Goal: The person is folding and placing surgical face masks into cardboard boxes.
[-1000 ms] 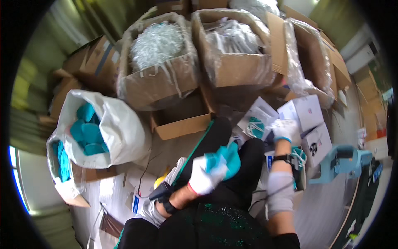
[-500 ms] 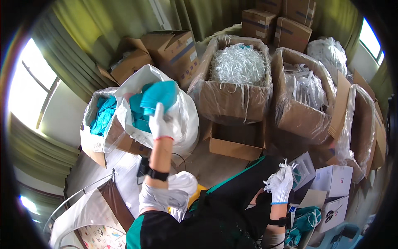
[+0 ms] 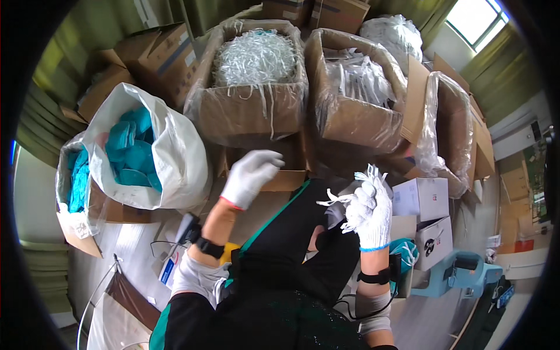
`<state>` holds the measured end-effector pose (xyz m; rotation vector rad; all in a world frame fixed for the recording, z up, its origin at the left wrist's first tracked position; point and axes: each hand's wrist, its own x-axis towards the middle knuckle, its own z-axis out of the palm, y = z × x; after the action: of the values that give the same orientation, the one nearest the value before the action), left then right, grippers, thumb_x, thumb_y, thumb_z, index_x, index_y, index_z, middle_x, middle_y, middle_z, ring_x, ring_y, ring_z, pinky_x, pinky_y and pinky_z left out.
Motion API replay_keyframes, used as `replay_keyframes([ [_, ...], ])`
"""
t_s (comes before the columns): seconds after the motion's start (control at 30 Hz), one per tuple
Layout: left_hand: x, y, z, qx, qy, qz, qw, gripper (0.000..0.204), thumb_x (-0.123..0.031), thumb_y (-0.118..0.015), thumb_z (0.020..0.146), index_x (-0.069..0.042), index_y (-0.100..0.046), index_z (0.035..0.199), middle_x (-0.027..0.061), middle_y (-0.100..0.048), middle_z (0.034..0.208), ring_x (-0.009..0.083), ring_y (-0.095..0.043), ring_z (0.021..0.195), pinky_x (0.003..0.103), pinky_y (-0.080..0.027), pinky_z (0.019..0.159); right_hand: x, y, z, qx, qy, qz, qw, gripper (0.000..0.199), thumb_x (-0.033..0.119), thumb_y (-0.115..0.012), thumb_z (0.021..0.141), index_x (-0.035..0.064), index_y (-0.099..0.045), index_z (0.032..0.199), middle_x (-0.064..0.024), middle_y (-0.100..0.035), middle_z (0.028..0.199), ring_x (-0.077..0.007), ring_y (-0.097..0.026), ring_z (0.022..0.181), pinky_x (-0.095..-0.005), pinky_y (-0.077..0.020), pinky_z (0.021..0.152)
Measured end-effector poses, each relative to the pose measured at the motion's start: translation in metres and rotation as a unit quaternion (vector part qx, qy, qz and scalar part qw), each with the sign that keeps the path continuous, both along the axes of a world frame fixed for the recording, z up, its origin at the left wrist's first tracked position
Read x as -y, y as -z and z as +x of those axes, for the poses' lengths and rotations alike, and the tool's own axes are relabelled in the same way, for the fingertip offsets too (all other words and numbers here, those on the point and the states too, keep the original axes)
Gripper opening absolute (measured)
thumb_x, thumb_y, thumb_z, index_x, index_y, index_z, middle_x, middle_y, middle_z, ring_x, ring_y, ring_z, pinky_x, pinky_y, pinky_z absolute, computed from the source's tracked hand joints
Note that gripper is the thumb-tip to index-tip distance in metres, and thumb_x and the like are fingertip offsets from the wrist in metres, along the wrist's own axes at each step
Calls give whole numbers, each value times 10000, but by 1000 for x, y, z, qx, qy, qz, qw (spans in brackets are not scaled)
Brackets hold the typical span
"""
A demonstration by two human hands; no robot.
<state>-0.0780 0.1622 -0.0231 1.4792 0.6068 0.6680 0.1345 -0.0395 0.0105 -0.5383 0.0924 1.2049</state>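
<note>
From my end I see two white-gloved hands. The right hand is curled firmly around a bunch of white strands, which lie within the fingers, loose ends poking out above the fist and toward its left; I cannot count them. The left hand has its fingers loosely bent and apart, nothing visible in them, in front of one low open carton. Well apart, to the left of that hand, stands one white sack holding several overlapping teal cups, too stacked for me to number. Just beside it I make out one plastic-lined box of teal cloth. Behind the hands I count two large lined cartons, both filled with white strips, and to their right one more lined container. Near the right hand, two white boxes sit one above the other, with one teal bundle beside them and one blue plastic piece farther right.
</note>
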Motion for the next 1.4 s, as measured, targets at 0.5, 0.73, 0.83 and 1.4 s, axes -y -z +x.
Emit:
replay_keyframes([
  [0.5, 135, 22, 115, -55, 309, 60, 947, 619, -118, -743, 789, -30, -465, 1335, 116, -647, 1114, 156, -615, 1017, 300, -479, 919, 43, -9, 9, 0, 57, 18, 998, 329, 301, -440, 1027, 154, -456, 733, 51, -330, 522, -86, -308, 364, -240, -318, 351],
  [0.73, 147, 21, 116, -95, 311, -6, 946, 399, -162, -670, 885, -12, -532, 1227, 81, -662, 1026, 130, -630, 895, 273, -504, 824, 63, 0, 20, -14, 78, 25, 997, 318, 300, -440, 1028, 153, -465, 748, 51, -339, 532, -79, -327, 382, -236, -313, 358],
  [0.83, 141, 26, 112, -60, 371, -194, 906, 360, -177, -625, 920, 7, -536, 1216, 78, -658, 1001, 132, -628, 865, 276, -515, 793, 71, 0, 21, 2, 120, 12, 993, 321, 309, -431, 1033, 157, -462, 752, 53, -343, 542, -74, -328, 398, -228, -307, 366],
  [1.4, 140, 45, 103, -110, 430, -159, 882, 316, -288, -486, 1028, -21, -620, 927, 11, -593, 686, 86, -583, 643, 240, -452, 595, 96, 28, 30, -74, 169, 64, 981, 313, 315, -427, 1041, 140, -481, 788, 46, -356, 542, -74, -325, 380, -221, -283, 351],
])
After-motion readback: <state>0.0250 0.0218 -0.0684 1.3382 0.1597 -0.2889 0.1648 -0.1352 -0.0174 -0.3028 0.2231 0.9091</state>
